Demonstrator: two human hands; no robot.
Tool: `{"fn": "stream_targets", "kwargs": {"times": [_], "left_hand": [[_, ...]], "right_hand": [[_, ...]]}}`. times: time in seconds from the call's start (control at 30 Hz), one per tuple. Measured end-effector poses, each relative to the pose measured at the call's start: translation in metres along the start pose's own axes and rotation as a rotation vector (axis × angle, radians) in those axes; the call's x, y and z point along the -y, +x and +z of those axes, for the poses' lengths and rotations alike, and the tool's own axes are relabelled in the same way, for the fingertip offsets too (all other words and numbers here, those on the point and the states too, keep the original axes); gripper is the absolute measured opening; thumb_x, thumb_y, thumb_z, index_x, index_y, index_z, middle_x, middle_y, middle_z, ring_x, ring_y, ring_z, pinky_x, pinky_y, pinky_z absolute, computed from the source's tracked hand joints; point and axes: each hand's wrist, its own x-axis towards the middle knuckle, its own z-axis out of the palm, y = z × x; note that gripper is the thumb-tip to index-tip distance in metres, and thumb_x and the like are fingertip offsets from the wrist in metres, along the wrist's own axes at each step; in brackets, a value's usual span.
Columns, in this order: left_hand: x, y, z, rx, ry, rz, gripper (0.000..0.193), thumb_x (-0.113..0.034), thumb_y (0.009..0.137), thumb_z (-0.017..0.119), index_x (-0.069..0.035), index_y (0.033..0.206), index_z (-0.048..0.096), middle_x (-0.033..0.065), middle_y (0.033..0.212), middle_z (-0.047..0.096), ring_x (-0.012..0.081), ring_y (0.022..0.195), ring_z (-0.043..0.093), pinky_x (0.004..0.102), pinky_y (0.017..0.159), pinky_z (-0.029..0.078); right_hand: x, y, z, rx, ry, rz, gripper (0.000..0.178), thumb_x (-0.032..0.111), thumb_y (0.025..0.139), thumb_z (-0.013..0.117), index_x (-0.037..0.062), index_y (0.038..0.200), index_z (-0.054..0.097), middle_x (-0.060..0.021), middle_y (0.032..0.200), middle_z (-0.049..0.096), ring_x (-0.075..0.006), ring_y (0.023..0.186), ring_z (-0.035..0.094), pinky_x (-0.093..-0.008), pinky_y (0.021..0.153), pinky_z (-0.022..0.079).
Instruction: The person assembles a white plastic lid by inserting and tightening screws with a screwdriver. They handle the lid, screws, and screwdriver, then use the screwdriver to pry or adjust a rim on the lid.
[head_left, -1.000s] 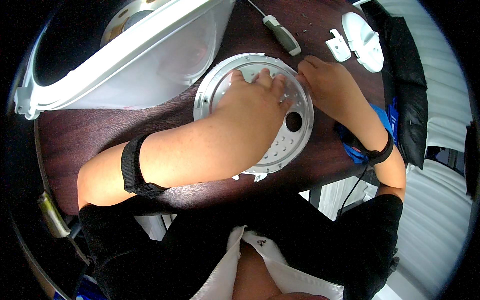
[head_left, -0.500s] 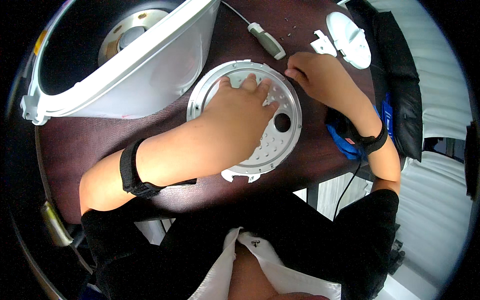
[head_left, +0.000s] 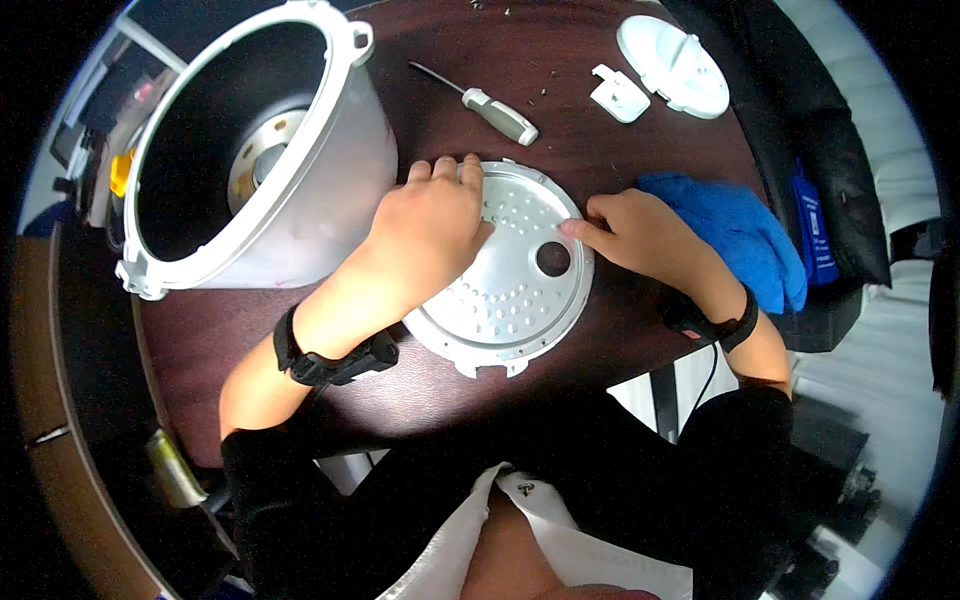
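A round metal rice cooker lid (head_left: 500, 285), dimpled and pierced by one dark round hole, lies on the brown table with white tabs at its near edge. My left hand (head_left: 428, 218) holds its far left rim, fingers bent over the edge and thumb on the metal face. At the right rim, my right hand (head_left: 645, 235) grips it with the thumb on top; its other fingers are curled and partly hidden. Beyond the lid lies a screwdriver (head_left: 502, 117) with a grey and white handle, untouched.
At the left, the white rice cooker body (head_left: 345, 190) is tipped, its dark inside and heating plate showing. A white oval cover (head_left: 668, 65) and a small white bracket (head_left: 619, 96) sit far right. A blue cloth (head_left: 735, 230) lies beside my right hand. Several tiny screws are scattered near the screwdriver.
My left hand has moved from the lid's middle to its far left rim. The right hand has come down onto the right rim. The view has shifted, showing more of the cooker and cloth.
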Motion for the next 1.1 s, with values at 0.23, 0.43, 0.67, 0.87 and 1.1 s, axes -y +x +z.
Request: {"fn": "stream_targets", "kwargs": {"times": [0.23,0.43,0.67,0.87,1.1], "left_hand": [[0.008,0.018,-0.003,0.03,0.018,0.002,0.036,-0.01,0.082,0.062,0.006,0.114,0.055,0.0248,0.109,0.059,0.0392,0.104,0.057,0.044,0.088,0.049],[0.018,0.034,0.0,0.043,-0.018,-0.011,0.017,-0.005,0.085,0.055,0.004,0.099,0.059,0.0264,0.106,0.059,0.0425,0.098,0.058,0.0468,0.088,0.047],[-0.01,0.024,-0.024,-0.098,-0.016,-0.079,0.018,-0.004,0.084,0.057,0.001,0.101,0.058,0.0219,0.108,0.057,0.0413,0.094,0.06,0.0462,0.082,0.049],[-0.026,0.009,-0.058,-0.33,-0.299,0.041,0.029,-0.007,0.081,0.068,-0.002,0.109,0.06,0.0146,0.097,0.062,0.0287,0.083,0.064,0.0344,0.073,0.05],[-0.001,-0.012,-0.058,0.047,-0.959,-0.108,0.029,-0.018,0.093,0.063,0.002,0.114,0.06,0.0066,0.096,0.068,0.0106,0.086,0.062,0.0259,0.074,0.049]], "right_hand": [[-0.005,0.0,0.004,-0.017,0.001,-0.037,0.055,0.046,0.093,0.053,-0.0015,0.069,0.064,-0.0233,0.067,0.063,-0.0392,0.067,0.064,-0.0467,0.064,0.051],[-0.002,0.007,-0.015,0.267,0.086,0.137,0.045,0.04,0.094,0.057,0.0023,0.072,0.064,-0.0117,0.056,0.06,-0.019,0.049,0.059,-0.0298,0.047,0.046],[-0.014,-0.001,-0.008,0.169,0.231,0.129,0.038,0.038,0.096,0.056,0.0014,0.086,0.064,-0.0102,0.064,0.064,-0.015,0.051,0.061,-0.0263,0.047,0.046],[-0.013,-0.028,-0.018,-0.001,0.511,0.042,0.034,0.035,0.095,0.058,0.0014,0.092,0.063,-0.0068,0.07,0.064,-0.0118,0.053,0.058,-0.0235,0.05,0.045],[-0.005,-0.054,-0.023,-0.043,0.568,0.061,0.03,0.03,0.095,0.059,0.0013,0.091,0.063,-0.0049,0.068,0.061,-0.0101,0.052,0.055,-0.0228,0.049,0.043]]}}
